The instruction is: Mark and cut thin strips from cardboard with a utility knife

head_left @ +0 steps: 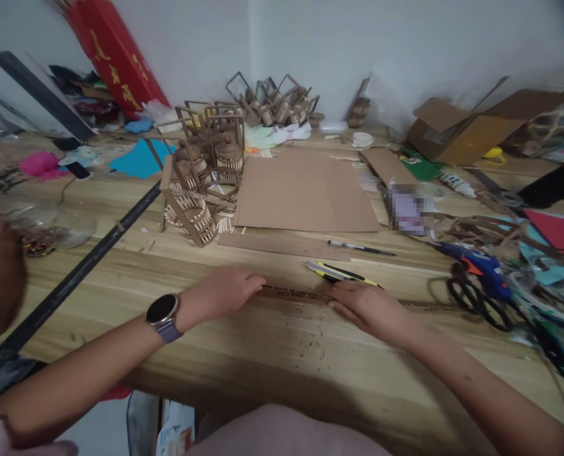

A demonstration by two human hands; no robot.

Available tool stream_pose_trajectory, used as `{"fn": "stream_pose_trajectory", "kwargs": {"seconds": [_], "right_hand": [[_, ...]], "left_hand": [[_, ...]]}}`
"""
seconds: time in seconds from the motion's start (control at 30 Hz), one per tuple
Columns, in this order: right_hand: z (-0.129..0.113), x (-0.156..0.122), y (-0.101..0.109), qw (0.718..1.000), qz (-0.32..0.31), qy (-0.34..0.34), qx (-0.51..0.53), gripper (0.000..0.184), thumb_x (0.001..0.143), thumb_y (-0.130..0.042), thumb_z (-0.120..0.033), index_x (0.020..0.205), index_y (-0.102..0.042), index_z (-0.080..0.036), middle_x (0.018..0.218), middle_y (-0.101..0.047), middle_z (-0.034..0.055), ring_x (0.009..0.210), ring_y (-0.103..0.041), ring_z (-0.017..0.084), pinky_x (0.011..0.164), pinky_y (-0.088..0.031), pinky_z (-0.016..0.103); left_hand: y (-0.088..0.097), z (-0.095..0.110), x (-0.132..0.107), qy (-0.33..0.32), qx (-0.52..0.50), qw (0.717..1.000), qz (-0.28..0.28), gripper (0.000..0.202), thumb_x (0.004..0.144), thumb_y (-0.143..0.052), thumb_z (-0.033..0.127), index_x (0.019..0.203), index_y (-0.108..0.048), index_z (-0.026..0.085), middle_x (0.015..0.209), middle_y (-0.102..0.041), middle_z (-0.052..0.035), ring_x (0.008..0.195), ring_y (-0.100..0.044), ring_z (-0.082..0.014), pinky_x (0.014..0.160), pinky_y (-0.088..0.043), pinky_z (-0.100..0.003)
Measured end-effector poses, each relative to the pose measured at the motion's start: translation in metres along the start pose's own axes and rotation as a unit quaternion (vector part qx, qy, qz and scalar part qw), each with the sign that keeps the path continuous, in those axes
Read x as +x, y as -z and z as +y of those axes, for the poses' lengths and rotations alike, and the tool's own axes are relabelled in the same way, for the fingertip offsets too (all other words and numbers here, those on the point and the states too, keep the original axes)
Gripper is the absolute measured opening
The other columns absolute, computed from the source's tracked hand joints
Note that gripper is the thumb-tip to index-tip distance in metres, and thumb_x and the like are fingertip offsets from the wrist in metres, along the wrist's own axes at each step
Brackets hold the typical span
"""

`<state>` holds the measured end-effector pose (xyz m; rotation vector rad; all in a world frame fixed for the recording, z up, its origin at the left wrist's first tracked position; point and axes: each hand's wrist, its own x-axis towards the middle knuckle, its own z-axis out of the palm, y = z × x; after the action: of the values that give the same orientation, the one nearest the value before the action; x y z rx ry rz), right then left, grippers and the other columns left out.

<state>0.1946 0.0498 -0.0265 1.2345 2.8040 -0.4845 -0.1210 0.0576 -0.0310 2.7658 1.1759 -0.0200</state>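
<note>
Open tabletop nearside, cutter blocking (beyond strip)

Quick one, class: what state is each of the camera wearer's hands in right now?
Left hand: closed, holding the brown cardboard strip.
Right hand: closed, holding the same strip farther to the right.

Left fingers and right fingers hold a brown strip near a cutter.

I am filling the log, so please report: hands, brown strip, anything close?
Left hand and right hand at brown strip. Yellow-black knife close to right hand. Dark crumbs on near side.
</note>
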Motion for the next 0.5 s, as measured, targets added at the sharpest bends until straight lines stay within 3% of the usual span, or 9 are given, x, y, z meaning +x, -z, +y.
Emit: {"fn": "stream_pose_trajectory", "kwargs": {"seconds": [0.07, 0.13, 0.27, 0.5], "right_hand": [[-0.004, 0.006, 0.0, 1.0, -0.003, 0.01, 0.015, 0.028, 0.102, -0.04, -0.023, 0.097, -0.068, -0.018, 0.091, -0.073, 0.0086, 0.087, -0.069, 0.022, 0.075, -0.05, 0.032], [-0.007, 0.011, -0.001, 0.999, -0.007, 0.014, 0.03, 0.028, 0.102, -0.039, -0.024, 0.1, -0.066, -0.019, 0.095, -0.074, 0.0083, 0.087, -0.07, 0.022, 0.074, -0.05, 0.032], [-0.009, 0.016, -0.007, 0.999, 0.011, 0.014, 0.028, 0.03, 0.103, -0.037, -0.026, 0.105, -0.066, -0.018, 0.097, -0.075, 0.0089, 0.087, -0.071, 0.022, 0.073, -0.05, 0.032], [-0.005, 0.017, -0.027, 0.995, 0.089, 0.016, -0.033, 0.03, 0.101, -0.037, -0.019, 0.105, -0.067, -0.018, 0.091, -0.072, 0.0077, 0.084, -0.069, 0.02, 0.069, -0.049, 0.03]], "left_hand": [[0.004, 0.001, 0.004, 0.005, 0.003, 1.0, -0.031, 0.025, 0.103, -0.05, 0.03, 0.119, -0.066, 0.02, 0.098, -0.076, -0.0056, 0.083, -0.072, -0.023, 0.064, -0.048, -0.028], [0.003, 0.002, 0.01, -0.007, -0.022, 0.999, -0.043, 0.021, 0.101, -0.056, 0.033, 0.113, -0.068, 0.02, 0.097, -0.076, -0.0052, 0.084, -0.073, -0.0232, 0.063, -0.048, -0.027], [-0.005, 0.006, 0.016, -0.012, -0.049, 0.998, -0.047, 0.015, 0.099, -0.058, 0.024, 0.089, -0.066, 0.017, 0.088, -0.074, -0.0048, 0.078, -0.071, -0.0225, 0.061, -0.046, -0.027], [-0.012, 0.02, 0.006, 0.008, 0.032, 0.999, -0.026, 0.017, 0.099, -0.047, 0.008, 0.096, -0.061, 0.016, 0.09, -0.071, -0.0075, 0.084, -0.069, -0.0242, 0.064, -0.049, -0.031]]}}
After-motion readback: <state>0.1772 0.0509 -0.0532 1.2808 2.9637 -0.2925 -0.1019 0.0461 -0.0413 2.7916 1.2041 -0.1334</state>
